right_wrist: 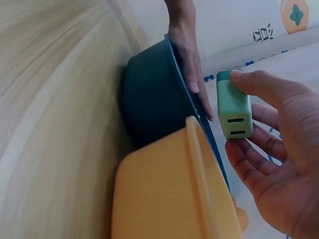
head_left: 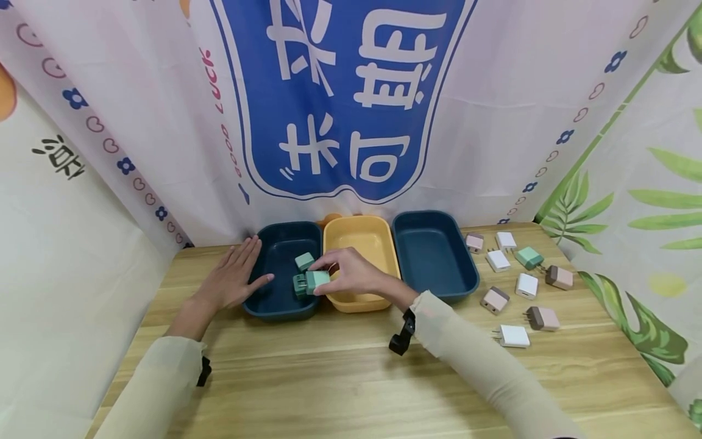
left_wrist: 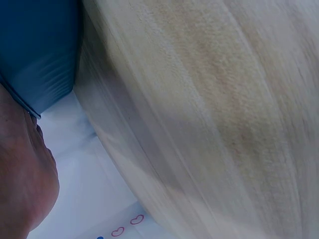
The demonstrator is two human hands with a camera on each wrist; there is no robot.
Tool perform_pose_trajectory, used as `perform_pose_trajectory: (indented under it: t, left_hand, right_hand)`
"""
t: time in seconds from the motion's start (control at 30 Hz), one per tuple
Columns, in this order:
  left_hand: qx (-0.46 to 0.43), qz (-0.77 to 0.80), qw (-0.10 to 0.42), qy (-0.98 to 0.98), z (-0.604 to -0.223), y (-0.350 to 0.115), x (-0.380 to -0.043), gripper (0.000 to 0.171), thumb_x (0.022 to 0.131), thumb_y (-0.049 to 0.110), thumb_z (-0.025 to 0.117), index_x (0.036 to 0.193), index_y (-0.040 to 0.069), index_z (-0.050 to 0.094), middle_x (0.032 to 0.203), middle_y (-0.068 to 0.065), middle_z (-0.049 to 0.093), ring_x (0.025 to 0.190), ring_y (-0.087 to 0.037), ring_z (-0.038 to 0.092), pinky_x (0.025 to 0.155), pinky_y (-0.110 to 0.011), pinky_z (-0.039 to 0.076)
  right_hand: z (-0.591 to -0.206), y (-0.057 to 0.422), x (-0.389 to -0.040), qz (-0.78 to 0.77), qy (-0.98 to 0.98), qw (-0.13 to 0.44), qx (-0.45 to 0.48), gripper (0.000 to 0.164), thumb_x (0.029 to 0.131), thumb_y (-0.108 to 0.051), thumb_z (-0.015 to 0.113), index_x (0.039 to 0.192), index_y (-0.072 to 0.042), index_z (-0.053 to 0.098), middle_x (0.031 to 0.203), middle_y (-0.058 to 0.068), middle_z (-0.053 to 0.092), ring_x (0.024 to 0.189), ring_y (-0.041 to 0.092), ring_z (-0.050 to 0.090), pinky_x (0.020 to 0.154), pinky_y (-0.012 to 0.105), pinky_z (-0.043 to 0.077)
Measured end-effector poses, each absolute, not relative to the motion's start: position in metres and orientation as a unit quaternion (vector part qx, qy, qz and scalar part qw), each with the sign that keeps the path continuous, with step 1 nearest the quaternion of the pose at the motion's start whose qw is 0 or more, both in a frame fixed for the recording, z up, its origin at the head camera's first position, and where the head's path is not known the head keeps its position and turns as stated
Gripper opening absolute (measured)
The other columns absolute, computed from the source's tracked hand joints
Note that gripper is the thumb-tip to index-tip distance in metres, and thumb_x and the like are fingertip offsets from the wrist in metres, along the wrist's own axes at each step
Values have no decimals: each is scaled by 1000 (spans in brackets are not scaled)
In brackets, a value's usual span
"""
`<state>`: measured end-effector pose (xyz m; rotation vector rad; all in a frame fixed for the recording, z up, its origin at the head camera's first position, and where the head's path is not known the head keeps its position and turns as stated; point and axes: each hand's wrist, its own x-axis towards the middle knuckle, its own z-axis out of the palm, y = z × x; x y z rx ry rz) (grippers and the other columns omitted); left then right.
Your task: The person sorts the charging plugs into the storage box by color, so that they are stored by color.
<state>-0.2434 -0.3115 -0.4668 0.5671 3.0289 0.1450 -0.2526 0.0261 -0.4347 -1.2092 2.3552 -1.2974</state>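
My right hand point(head_left: 353, 273) pinches a mint-green USB wall charger point(right_wrist: 234, 107) between thumb and fingers, over the right side of the left dark blue bin point(head_left: 269, 308). Two USB ports on the charger's end face the right wrist camera. Below and beside it, more green chargers point(head_left: 304, 261) lie in that bin, partly covered by the held one. With fingers stretched out, my left hand point(head_left: 233, 277) rests on the bin's left rim, its thumb reaching over the inside.
A yellow bin point(head_left: 362, 303) stands in the middle, with a second dark blue bin point(head_left: 436, 259) to its right. Several white chargers point(head_left: 514, 336), pink-and-brown chargers point(head_left: 543, 318) and one green charger point(head_left: 529, 257) are scattered on the wooden table's right side. A printed curtain point(head_left: 466, 152) hangs behind.
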Motion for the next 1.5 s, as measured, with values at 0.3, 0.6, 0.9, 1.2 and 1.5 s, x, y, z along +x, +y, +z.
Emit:
perform_pose_trajectory:
  t: [0.3, 0.6, 0.9, 1.2, 1.5]
  left_hand:
    - [184, 49, 26, 981, -466, -310, -243, 96, 108, 66, 40, 169, 0, 5, 178, -20, 2, 164, -41, 5, 130, -62, 6]
    - [183, 52, 29, 981, -465, -310, -241, 97, 107, 67, 40, 169, -1, 6, 177, -20, 2, 163, -42, 6, 130, -63, 7]
    - [180, 54, 27, 982, -464, -309, -241, 98, 107, 66, 42, 169, 0, 6, 177, -20, 3, 163, -41, 7, 130, -63, 7]
    - [182, 57, 30, 981, -467, -311, -243, 98, 107, 67, 40, 169, 0, 5, 177, -21, 3, 164, -39, 2, 130, -63, 6]
    - [183, 56, 29, 981, -467, -310, -243, 98, 107, 67, 40, 169, 1, 3, 177, -21, 2, 164, -39, 2, 130, -63, 5]
  right_hand:
    - [-445, 12, -253, -432, 798, 70, -415, 41, 86, -21, 91, 123, -8, 79, 112, 4, 75, 92, 12, 64, 87, 37, 62]
    - [-449, 2, -251, -411, 806, 60, -422, 41, 88, -26, 89, 124, -10, 79, 110, 1, 74, 92, 19, 64, 78, 20, 52]
    - [-450, -2, -249, -405, 807, 54, -426, 40, 87, -25, 89, 123, -9, 79, 118, 3, 75, 95, 12, 64, 83, 20, 54]
    - [-448, 4, -248, -429, 792, 56, -431, 45, 88, -22, 89, 125, 0, 76, 120, 17, 74, 103, 34, 70, 90, 44, 62]
    - [-443, 18, -248, -434, 802, 54, -407, 45, 88, -26, 89, 126, -4, 76, 122, 14, 75, 109, 33, 71, 93, 38, 60]
